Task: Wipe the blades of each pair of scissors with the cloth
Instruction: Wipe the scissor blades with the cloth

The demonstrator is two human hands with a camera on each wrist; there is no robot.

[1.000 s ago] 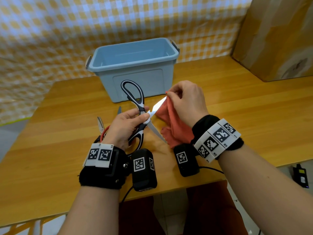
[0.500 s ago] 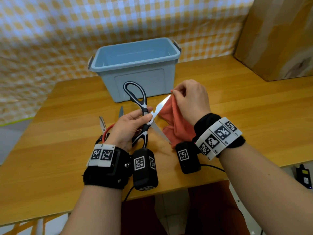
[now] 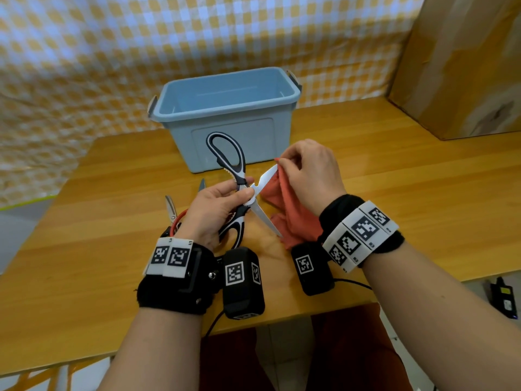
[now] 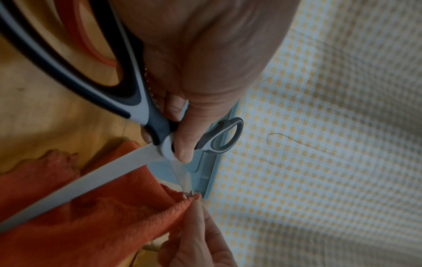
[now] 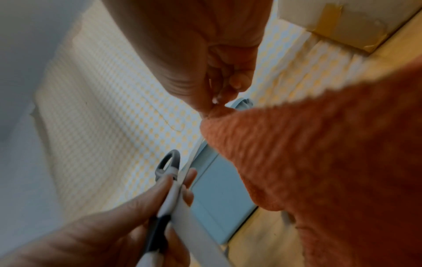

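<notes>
Currently held: black-and-white scissors (image 3: 239, 190), blades spread wide, lifted above the worktop (image 3: 408, 198) just in front of its near edge. Left hand (image 3: 217, 210) clamped on them at the pivot, thumb and fingers pinching either side; one handle loop points up toward the far edge, the other sits under the palm. Upper blade (image 3: 266, 177) enters the orange cloth (image 3: 290, 213). Right hand (image 3: 310, 170) pinches the cloth closed around that blade near its tip; the rest of the cloth hangs down to the worktop. Second pair, red-handled scissors (image 3: 173, 211), lies flat on the worktop behind the left hand. Blue plastic bin (image 3: 228, 117) stands toward the far edge. Cardboard box (image 3: 462, 66) at the far right corner.
</notes>
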